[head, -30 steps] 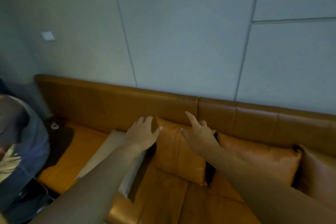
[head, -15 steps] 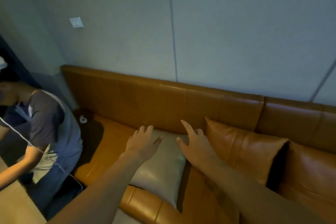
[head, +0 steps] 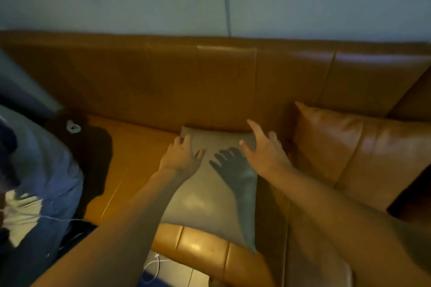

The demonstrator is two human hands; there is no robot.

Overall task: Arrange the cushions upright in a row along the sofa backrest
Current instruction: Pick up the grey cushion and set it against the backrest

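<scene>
A grey cushion (head: 210,196) lies flat on the orange leather sofa seat (head: 137,156), its far edge against the backrest (head: 186,81). My left hand (head: 182,158) rests on its far left corner, fingers spread and curling over the edge. My right hand (head: 263,149) hovers just over its far right corner, fingers apart, casting a shadow on the cushion. A tan leather cushion (head: 354,151) leans upright against the backrest to the right.
A seated person in blue clothing (head: 39,175) occupies the left end of the sofa, with a small white object (head: 73,126) on a dark patch beside them. A white cable (head: 151,268) lies on the floor below the seat edge.
The view has swung left and down onto the grey cushion. Both hands have come down to its far corners; the left one now touches it.
</scene>
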